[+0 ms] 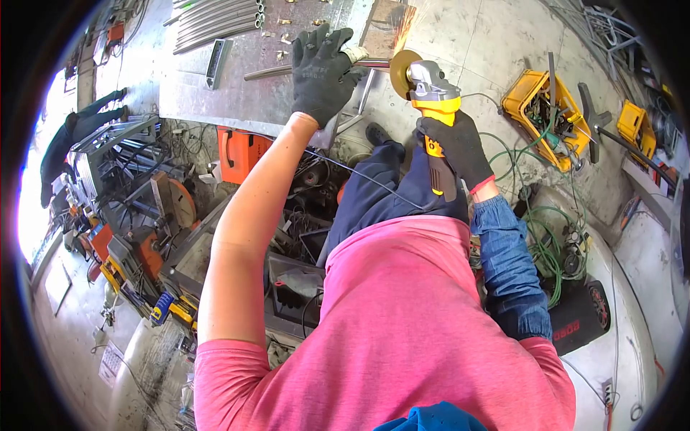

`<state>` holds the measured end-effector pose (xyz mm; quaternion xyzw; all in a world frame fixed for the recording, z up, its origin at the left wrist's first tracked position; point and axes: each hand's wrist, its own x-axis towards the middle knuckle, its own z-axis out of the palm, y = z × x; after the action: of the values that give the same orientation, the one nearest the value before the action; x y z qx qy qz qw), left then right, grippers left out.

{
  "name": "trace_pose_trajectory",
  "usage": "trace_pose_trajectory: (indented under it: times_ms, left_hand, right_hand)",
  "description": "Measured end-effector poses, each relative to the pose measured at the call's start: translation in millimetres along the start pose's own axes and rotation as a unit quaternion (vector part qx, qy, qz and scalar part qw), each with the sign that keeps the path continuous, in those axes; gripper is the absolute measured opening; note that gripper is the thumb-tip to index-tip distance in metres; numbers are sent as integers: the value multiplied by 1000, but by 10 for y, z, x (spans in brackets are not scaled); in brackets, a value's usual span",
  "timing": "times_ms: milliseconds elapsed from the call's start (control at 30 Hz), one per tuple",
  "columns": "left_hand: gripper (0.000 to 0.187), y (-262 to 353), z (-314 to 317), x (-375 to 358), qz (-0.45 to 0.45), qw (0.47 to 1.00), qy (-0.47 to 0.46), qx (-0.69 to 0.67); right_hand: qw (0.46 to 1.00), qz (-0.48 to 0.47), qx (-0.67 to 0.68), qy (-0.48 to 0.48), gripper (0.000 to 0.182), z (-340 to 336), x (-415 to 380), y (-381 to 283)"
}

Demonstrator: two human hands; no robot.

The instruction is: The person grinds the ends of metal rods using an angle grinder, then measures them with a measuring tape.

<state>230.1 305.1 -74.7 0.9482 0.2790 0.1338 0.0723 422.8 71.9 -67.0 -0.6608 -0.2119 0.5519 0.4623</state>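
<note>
The right hand (460, 147), in a dark knit glove, is closed around the yellow-and-black body of a handheld angle grinder (435, 108). Its grey gear head points away from the person, and its round golden disc (401, 68) stands on edge against a thin grey metal rod (277, 70), with orange sparks flying up beyond the disc. The left hand (322, 68), also in a dark knit glove, presses palm-down with fingers spread on that rod just left of the disc, pinning it rather than wrapping it. The rod lies across a flat grey metal workbench (187, 93). A bundle of grey metal tubes (215, 21) lies on the bench beyond and left of the rod. On the concrete floor right of the grinder sits an open yellow plastic toolbox (535, 108).
</note>
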Motion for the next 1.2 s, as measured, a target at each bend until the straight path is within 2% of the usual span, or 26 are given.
trace_pose_trajectory:
  times_ms: [167,267,400,433,467,533,733,867,933,1067,1133,1200]
  left_hand:
    - [36,11,-5,-42,2,1000,9,-4]
    - [36,13,-7,-38,1,1000,4,1]
    - [36,18,-13,-14,-4,1000,-2,1]
    - [36,7,-7,-15,-3,1000,-1,-2]
    - [36,7,2,-9,-4,1000,-1,-2]
    - [37,13,17,-7,-8,1000,1,-3]
    - [37,-14,15,-2,8,1000,2,-5]
    - [37,11,3,11,-6,1000,-1,-3]
    - [36,6,6,-1,0,1000,-2,5]
    - [35,32,15,-9,1,1000,-1,18]
    - [35,11,7,1,5,1000,7,-9]
    - [35,-11,9,-1,6,1000,12,-10]
  right_hand:
    - [997,45,54,-5,37,-45,109,-146]
    - [999,22,25,-5,37,-33,154,-232]
    - [999,45,27,-10,38,7,64,-206]
    - [1000,7,9,-1,38,3,62,-115]
    - [1000,8,9,-2,38,-16,58,-65]
    - [998,54,44,4,38,-20,22,-58]
    - [1000,21,17,-13,35,-6,39,-151]
    - [1000,-1,-11,5,36,-39,33,93]
    - [999,34,18,8,37,-37,19,79]
    - [999,42,9,-11,43,-32,-12,-108]
    - [999,-12,-51,1,35,-18,20,-39]
    - [1000,2,-15,13,35,-53,-39,6]
